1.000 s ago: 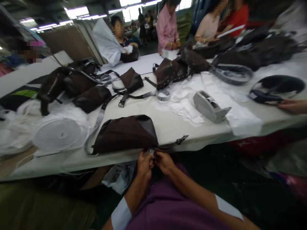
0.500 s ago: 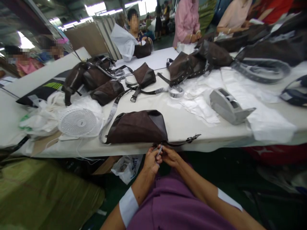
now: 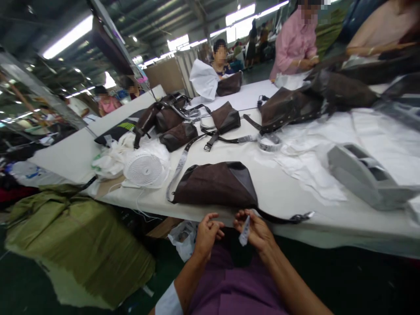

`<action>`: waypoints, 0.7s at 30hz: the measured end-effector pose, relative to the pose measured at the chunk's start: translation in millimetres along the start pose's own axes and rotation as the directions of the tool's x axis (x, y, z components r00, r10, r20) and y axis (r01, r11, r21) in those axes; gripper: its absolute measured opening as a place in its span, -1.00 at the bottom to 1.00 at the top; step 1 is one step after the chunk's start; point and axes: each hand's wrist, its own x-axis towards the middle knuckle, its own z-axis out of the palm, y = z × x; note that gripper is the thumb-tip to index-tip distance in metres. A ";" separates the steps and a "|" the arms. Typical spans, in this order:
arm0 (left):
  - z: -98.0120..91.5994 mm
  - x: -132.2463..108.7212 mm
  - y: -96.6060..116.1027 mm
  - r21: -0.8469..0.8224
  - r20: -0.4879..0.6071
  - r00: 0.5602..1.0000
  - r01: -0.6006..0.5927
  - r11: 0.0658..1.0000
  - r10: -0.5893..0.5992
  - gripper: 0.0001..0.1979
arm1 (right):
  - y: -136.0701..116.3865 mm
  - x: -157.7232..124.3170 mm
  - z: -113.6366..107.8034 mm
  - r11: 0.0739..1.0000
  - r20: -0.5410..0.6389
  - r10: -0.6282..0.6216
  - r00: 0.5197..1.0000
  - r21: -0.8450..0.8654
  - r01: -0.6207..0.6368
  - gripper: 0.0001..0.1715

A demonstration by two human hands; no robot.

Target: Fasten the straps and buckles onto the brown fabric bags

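Note:
A dark brown bag (image 3: 215, 184) with black corners lies on the white table near its front edge. Its black strap (image 3: 278, 217) runs out to the right, ending in a buckle. In front of the table edge, my right hand (image 3: 257, 229) pinches a small crumpled strip of clear plastic wrap (image 3: 244, 231), which hangs below the fingers. To its left, my left hand (image 3: 209, 232) is held in the air with its fingers apart and nothing in them. Neither hand touches the bag's body.
A white fan (image 3: 144, 168) stands left of the bag. A grey tape dispenser (image 3: 370, 175) and white sheets (image 3: 308, 162) lie to the right. More brown bags (image 3: 226, 118) lie behind. A green sack (image 3: 78, 245) stands on the floor; a co-worker (image 3: 223, 59) sits across.
My hands were together on the strip; now they have parted, the left letting go and the right keeping it. The view has swung to the left.

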 end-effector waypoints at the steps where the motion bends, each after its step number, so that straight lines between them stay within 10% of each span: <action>1: -8.2 3.0 0.2 0.015 -0.047 0.999 -0.023 1.000 0.024 -0.59 | -9.2 -1.0 -0.7 0.998 0.011 0.025 1.000 0.061 -0.026 -0.77; 10: -71.3 49.2 28.4 0.144 -0.397 0.870 -0.254 0.956 0.291 -0.65 | -41.8 -13.7 -6.2 0.959 0.090 -0.024 0.996 0.284 -0.003 -0.74; 15: -111.8 80.0 45.8 0.647 -0.428 0.737 -0.155 0.746 0.524 -0.66 | -38.3 -13.0 -9.5 0.945 0.066 -0.003 0.998 0.326 -0.019 -0.71; 18: -140.0 113.6 45.3 0.810 -0.351 0.788 -0.016 0.586 0.506 -0.49 | -37.8 -8.3 -8.2 0.966 0.022 -0.046 0.999 0.256 0.039 -0.65; 21: -154.1 140.9 42.1 0.694 -0.364 0.876 0.027 0.719 0.318 -0.33 | -35.5 -8.8 -9.6 0.984 -0.073 -0.064 0.995 0.164 0.075 -0.65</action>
